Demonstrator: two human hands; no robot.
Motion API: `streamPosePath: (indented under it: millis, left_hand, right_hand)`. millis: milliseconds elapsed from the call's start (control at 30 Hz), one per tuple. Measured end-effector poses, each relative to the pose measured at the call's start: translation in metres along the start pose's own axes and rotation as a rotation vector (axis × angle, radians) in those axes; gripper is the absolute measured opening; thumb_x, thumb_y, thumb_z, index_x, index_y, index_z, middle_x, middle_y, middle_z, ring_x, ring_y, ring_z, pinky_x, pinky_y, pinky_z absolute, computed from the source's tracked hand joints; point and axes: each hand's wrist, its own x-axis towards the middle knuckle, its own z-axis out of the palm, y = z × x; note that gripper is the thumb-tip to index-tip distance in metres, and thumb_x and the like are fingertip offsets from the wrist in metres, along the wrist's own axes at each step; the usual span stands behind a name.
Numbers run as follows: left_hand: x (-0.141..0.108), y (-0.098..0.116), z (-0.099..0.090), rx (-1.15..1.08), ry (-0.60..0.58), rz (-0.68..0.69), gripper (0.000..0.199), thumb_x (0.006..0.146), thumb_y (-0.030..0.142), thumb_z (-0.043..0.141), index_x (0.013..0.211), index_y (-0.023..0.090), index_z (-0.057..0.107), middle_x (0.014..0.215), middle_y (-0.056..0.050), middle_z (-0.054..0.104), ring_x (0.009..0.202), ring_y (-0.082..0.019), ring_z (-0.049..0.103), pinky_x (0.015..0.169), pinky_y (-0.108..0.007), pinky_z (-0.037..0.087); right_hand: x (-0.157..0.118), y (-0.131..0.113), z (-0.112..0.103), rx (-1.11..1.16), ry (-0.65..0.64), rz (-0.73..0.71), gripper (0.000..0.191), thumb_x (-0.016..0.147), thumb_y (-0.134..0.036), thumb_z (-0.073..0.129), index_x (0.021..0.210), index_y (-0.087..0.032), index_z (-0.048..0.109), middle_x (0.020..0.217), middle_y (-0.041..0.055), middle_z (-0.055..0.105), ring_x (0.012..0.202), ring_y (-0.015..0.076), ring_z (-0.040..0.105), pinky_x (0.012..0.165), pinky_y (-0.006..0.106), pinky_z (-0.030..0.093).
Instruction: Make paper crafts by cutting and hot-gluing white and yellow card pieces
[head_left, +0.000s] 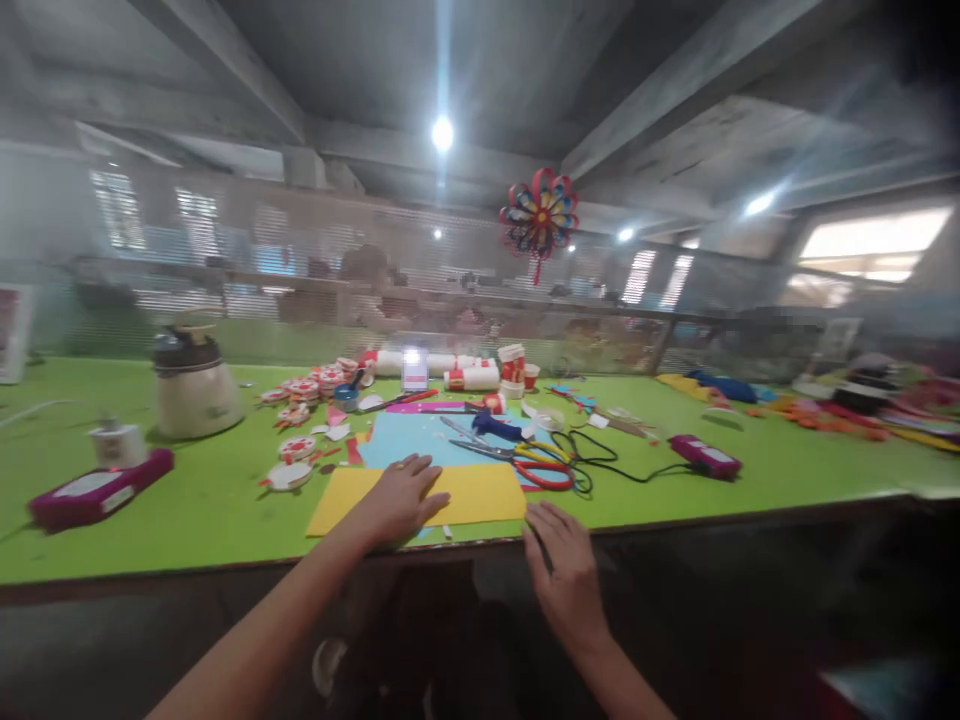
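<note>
A yellow sheet (472, 490) lies along the front edge of the green table; whether it is paper, felt or foam I cannot tell. My left hand (405, 495) rests flat on its middle, fingers stretched and spread. At the sheet's right end, my right hand (562, 560) touches the corner with its fingertips, thumb apart from the extended fingers. Behind the yellow sheet lies a light blue sheet (405, 440). Scissors with red handles (547, 478), another pair with yellow handles (551, 452) and a dark blue tool (496, 428), perhaps a glue gun, lie on and beside it.
Purple power strips sit left (101, 490) and right (705, 457), the right one with a black cord (622, 470). A beige kettle (196, 390) stands left. Red-and-white paper pieces (296, 450), paper cups (512, 370) and a lit phone (414, 370) are farther back. A flower-shaped ornament (541, 218) hangs above.
</note>
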Motion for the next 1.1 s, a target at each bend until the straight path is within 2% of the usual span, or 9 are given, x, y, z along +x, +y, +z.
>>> streamPosePath:
  millis: [233,367,567,967,1033,1100]
  left_hand:
    - [0.004,-0.008,0.005,-0.023,0.037,0.004,0.051,0.087,0.05,0.038,0.116,0.012,0.057,0.129,-0.017,0.054,0.121,-0.029,0.048,0.1,-0.043,0.037]
    - [0.006,-0.011,0.007,-0.027,0.05,-0.016,0.055,0.087,0.051,0.037,0.111,0.006,0.059,0.127,-0.023,0.054,0.119,-0.031,0.049,0.098,-0.045,0.039]
    - [0.007,-0.011,0.008,-0.021,0.065,-0.024,0.051,0.087,0.05,0.039,0.107,0.008,0.061,0.123,-0.02,0.057,0.117,-0.03,0.05,0.098,-0.043,0.039]
    - [0.003,-0.004,0.001,0.021,0.047,-0.01,0.05,0.089,0.048,0.037,0.114,0.01,0.057,0.123,-0.019,0.056,0.116,-0.029,0.05,0.097,-0.042,0.04]
    - [0.002,0.0,-0.001,0.035,0.041,0.0,0.049,0.089,0.046,0.037,0.115,0.01,0.057,0.122,-0.019,0.056,0.116,-0.03,0.049,0.097,-0.044,0.04]
    - [0.001,0.003,-0.003,0.048,0.033,0.009,0.047,0.09,0.044,0.037,0.116,0.01,0.056,0.122,-0.02,0.056,0.116,-0.031,0.048,0.097,-0.045,0.039]
  right_hand:
    - [0.0,-0.005,0.0,0.012,0.016,0.04,0.024,0.088,-0.014,0.049,0.109,-0.017,0.059,0.106,0.0103,0.067,0.107,0.0263,0.055,0.09,0.049,0.042]
    - [0.001,-0.005,-0.002,0.019,0.006,0.034,0.026,0.088,-0.013,0.048,0.111,-0.017,0.058,0.107,0.0101,0.067,0.108,0.0256,0.054,0.091,0.048,0.041]
    - [-0.001,-0.004,-0.003,0.027,-0.009,0.046,0.026,0.088,-0.015,0.047,0.112,-0.019,0.059,0.108,0.0095,0.067,0.109,0.0255,0.055,0.092,0.048,0.041]
    - [-0.004,-0.004,-0.004,0.04,-0.042,0.064,0.026,0.088,-0.015,0.047,0.112,-0.017,0.058,0.109,0.0105,0.065,0.109,0.0269,0.053,0.092,0.049,0.039]
    - [0.003,-0.007,-0.01,0.062,-0.036,0.077,0.022,0.088,-0.016,0.047,0.105,-0.018,0.06,0.103,0.0102,0.066,0.104,0.0264,0.055,0.089,0.048,0.042]
    - [0.026,-0.01,-0.016,0.086,-0.038,0.085,0.017,0.089,-0.017,0.046,0.094,-0.019,0.062,0.094,0.0099,0.066,0.095,0.0247,0.058,0.085,0.044,0.046]
